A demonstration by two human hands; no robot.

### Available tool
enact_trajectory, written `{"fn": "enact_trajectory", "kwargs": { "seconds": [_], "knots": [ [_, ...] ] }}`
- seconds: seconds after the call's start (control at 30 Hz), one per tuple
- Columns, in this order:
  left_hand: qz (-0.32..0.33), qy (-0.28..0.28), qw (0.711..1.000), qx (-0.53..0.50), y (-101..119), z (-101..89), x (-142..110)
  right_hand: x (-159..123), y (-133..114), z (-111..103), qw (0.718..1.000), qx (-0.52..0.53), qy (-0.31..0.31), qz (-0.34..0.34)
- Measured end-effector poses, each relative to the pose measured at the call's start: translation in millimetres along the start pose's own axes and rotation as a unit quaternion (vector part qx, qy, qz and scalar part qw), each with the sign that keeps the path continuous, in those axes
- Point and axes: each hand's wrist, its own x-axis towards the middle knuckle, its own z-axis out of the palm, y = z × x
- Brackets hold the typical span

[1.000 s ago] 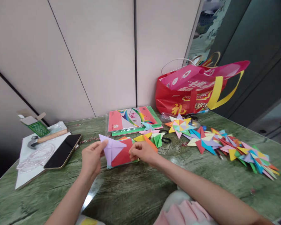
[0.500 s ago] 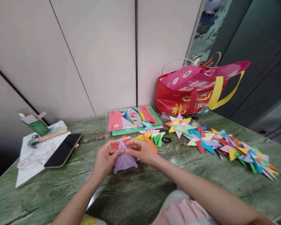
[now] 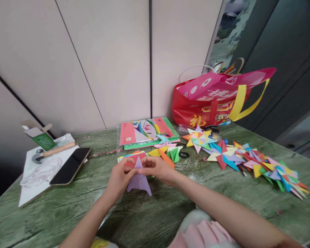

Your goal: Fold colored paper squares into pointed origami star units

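A folded sheet of purple origami paper (image 3: pixel 139 182) is held up above the table, its narrow point upward and its wider end spreading into two corners below. My left hand (image 3: pixel 122 174) pinches it from the left, thumb at the front. From the right, my right hand (image 3: pixel 157 168) grips the same paper, and the two thumbs nearly meet at its middle. The fingers behind the paper are partly hidden. Just beyond my hands lie a stack of coloured paper squares (image 3: pixel 129 155) and several folded pieces, among them a green one (image 3: pixel 173 154) and an orange one (image 3: pixel 166 159).
A packet of coloured paper (image 3: pixel 146 131) lies at the back, beside black-handled scissors (image 3: pixel 184 155). Folded paper stars (image 3: pixel 223 155) spread to the right, before a red bag (image 3: pixel 193 106). On the left are a phone (image 3: pixel 70 166), a hammer (image 3: pixel 55 150), a beaded string (image 3: pixel 42 172) and a small box (image 3: pixel 42 137).
The purple paper has turned and tilted, its lower edge now slanting down to the right and its sides drawn narrower. Both hands stay on it, shifted slightly.
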Motion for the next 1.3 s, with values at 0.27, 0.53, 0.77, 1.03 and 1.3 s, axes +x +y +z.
{"fn": "enact_trajectory", "kwargs": {
  "seconds": [0.27,0.53,0.77,1.03,1.3],
  "knots": [
    [0.038,0.036,0.992,0.116,-2,-1.4,-2,5,8,-3,0.990,-0.107,0.079,-0.047],
    [0.040,0.027,0.989,0.140,-1,-1.6,-2,6,13,-1,0.974,-0.165,0.114,-0.105],
    [0.041,0.025,0.989,0.136,-3,-0.4,-2,2,10,3,0.951,-0.252,0.127,-0.123],
    [0.046,0.031,0.989,0.137,-4,0.0,-1,4,12,1,0.955,-0.251,0.096,-0.125],
    [-0.008,0.014,0.999,-0.033,-3,1.1,1,6,12,-3,0.953,-0.260,0.105,-0.111]
  ]
}}
